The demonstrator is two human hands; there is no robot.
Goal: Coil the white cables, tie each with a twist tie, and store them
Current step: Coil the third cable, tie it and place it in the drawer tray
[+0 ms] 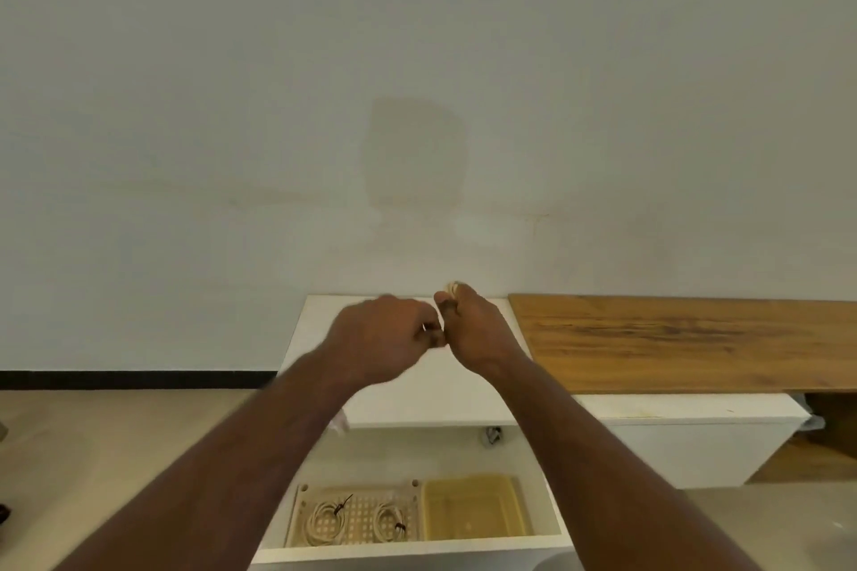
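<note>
Both bare forearms reached forward and met above the white surface (408, 403), knuckles nearly touching. The left hand (385, 334) was curled, its grip pinched narrow on a thin pale strand that may have been a twist tie; blur made that uncertain. The right hand (477, 329) had its fingers wrapped tight round a small coiled white cable (453, 287), only a cream loop showing above the fist.

Below the surface, an open white drawer (417, 547) held a pale wooden pegboard tray (357, 515) with rows of round holes. Two coiled white cables lay in it, the left coil (324, 524) and the right coil (387, 522), each bound by a dark tie. Beside the tray sat a translucent yellow plastic bin (473, 510). Right of the surface lay a grained brown wooden board (672, 338).
</note>
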